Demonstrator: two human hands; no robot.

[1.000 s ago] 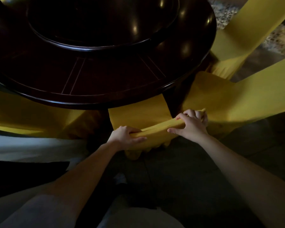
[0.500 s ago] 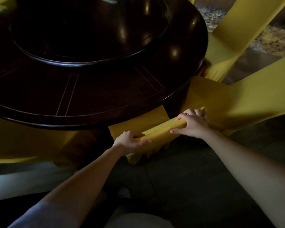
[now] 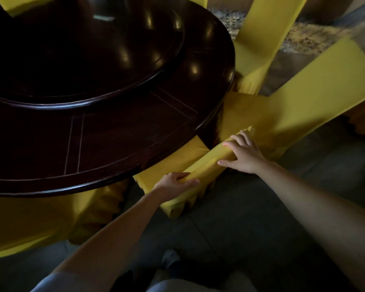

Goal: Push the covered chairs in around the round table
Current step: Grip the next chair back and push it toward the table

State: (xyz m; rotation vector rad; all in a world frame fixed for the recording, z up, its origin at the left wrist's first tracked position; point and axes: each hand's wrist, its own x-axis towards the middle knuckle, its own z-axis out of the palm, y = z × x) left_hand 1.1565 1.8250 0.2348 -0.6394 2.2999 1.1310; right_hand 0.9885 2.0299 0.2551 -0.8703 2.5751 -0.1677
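- The covered chair (image 3: 207, 165) being handled stands at the near rim of the round counter (image 3: 76, 186). Its yellow back rail runs slantwise from near-left to far-right, roughly along the rim.
- The counter lies straight beyond the rail, away from the person, so the push should go across the rail's long axis, towards the counter's middle.
- The left hand (image 3: 173, 183) grasps the near-left end of the rail, fingers curled over the top and thumb on the near side.
- The right hand (image 3: 243, 155) grasps the far-right end in the same way. It reaches farther out and is the one nearer the neighbouring covered chair (image 3: 303, 102).
- The seat looks largely tucked under the rim, so probably little travel is left.
- The rail's right end sits just beside the neighbour's seat; I cannot tell whether they touch.
- The chair's legs and most of its seat are hidden by the cover and the rim.
- The left-hand covered chair (image 3: 30, 224) is dim and cut off by the frame edge.
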